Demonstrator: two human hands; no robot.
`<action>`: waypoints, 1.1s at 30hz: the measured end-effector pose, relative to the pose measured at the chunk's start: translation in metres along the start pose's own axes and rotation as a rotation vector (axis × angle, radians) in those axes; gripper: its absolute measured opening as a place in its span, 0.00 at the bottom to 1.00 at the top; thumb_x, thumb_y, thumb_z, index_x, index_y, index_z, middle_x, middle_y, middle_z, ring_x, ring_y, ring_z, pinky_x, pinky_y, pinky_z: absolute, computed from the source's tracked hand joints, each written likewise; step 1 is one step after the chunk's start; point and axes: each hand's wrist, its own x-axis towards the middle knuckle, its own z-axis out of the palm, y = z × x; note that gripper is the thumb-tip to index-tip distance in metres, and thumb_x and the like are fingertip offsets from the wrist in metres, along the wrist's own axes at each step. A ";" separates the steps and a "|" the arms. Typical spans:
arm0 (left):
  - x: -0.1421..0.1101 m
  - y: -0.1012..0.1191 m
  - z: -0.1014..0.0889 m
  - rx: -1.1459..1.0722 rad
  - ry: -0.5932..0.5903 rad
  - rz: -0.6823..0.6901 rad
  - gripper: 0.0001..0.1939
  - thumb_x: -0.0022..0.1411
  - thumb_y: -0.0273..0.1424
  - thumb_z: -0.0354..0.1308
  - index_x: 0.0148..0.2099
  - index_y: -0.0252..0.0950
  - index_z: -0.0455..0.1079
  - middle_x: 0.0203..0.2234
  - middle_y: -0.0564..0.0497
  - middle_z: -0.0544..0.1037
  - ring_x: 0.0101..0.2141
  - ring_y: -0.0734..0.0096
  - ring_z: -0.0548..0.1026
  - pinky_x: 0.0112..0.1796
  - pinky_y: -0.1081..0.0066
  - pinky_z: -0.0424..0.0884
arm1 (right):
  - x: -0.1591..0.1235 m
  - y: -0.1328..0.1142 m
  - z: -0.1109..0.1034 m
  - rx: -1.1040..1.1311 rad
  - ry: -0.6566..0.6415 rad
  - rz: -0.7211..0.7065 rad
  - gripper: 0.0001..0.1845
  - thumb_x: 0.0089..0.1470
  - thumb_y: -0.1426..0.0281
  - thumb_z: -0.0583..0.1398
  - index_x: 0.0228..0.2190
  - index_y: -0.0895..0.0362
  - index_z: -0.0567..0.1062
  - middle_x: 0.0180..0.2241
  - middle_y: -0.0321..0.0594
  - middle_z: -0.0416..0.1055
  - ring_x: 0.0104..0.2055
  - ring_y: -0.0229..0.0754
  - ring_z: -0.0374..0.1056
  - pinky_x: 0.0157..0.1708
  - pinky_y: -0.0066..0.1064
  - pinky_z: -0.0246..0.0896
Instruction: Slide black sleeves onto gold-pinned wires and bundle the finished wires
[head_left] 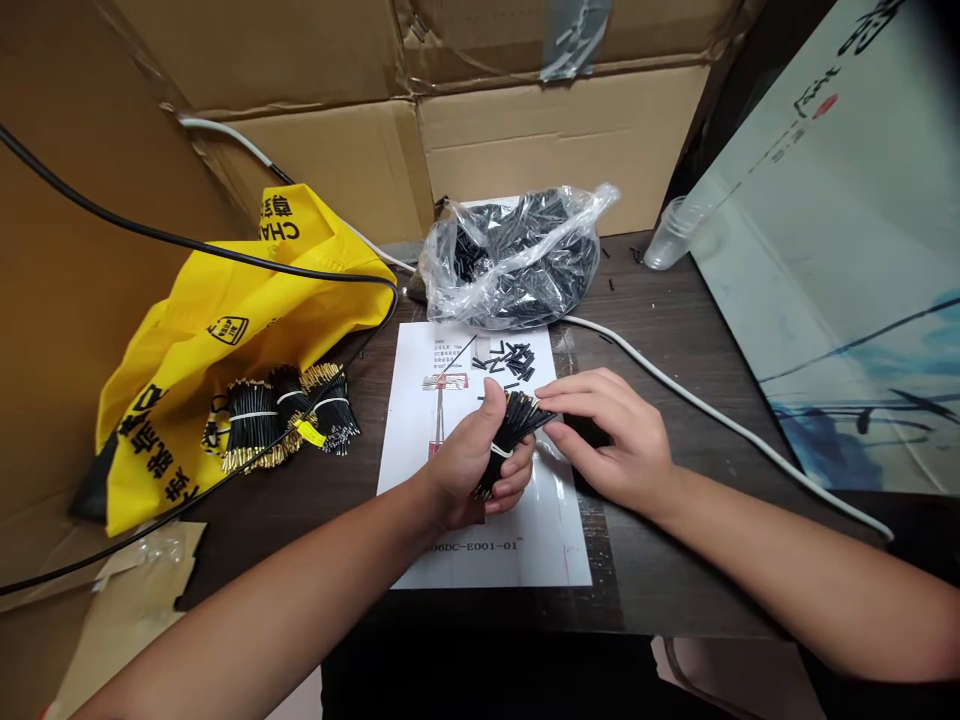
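Note:
My left hand (480, 455) is wrapped round a bundle of black wires (517, 420), tied with a white band, metal tips showing at the lower end. At the bundle's upper right end, the thumb and fingers of my right hand (615, 435) are closed on a thin black piece (551, 419); whether it is a wire end or a sleeve I cannot tell. Short black tubes (517, 360) lie loose just beyond the bundle. Under both hands is a printed sheet (409, 440) with a picture and text, partly covered by my left hand.
A clear plastic bag (517, 260) full of black tubes stands behind the sheet. Banded wire bundles (255, 425) lie left, beside a yellow bag (225, 310). A black cable (187, 240) crosses the left side; a white cable (697, 400) runs right. A plastic cup (667, 235) lies tipped.

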 end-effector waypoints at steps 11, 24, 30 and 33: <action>-0.007 0.008 0.006 0.158 0.274 -0.026 0.43 0.56 0.69 0.36 0.31 0.32 0.68 0.13 0.54 0.67 0.10 0.78 0.61 0.13 0.75 0.63 | 0.004 -0.005 0.000 0.093 -0.041 0.077 0.17 0.53 0.63 0.66 0.44 0.54 0.75 0.45 0.47 0.74 0.45 0.49 0.71 0.43 0.46 0.68; -0.010 0.006 0.012 0.161 -0.063 0.060 0.20 0.64 0.40 0.59 0.26 0.33 0.61 0.15 0.58 0.62 0.16 0.82 0.59 0.20 0.78 0.57 | 0.003 -0.011 0.002 0.090 0.028 0.118 0.09 0.53 0.74 0.61 0.38 0.55 0.71 0.43 0.46 0.72 0.46 0.47 0.70 0.45 0.45 0.69; -0.010 0.006 0.014 0.076 -0.084 0.080 0.14 0.64 0.36 0.56 0.30 0.32 0.63 0.19 0.54 0.65 0.17 0.78 0.62 0.21 0.75 0.59 | 0.003 -0.010 0.002 0.074 0.052 0.077 0.11 0.54 0.75 0.60 0.40 0.54 0.72 0.44 0.46 0.72 0.46 0.47 0.70 0.46 0.46 0.69; -0.010 0.006 0.014 0.043 -0.111 0.102 0.12 0.64 0.33 0.55 0.31 0.31 0.64 0.21 0.53 0.67 0.18 0.78 0.63 0.22 0.74 0.61 | 0.001 -0.010 0.000 0.065 0.072 0.052 0.12 0.53 0.76 0.61 0.40 0.54 0.73 0.44 0.46 0.72 0.46 0.46 0.70 0.45 0.45 0.69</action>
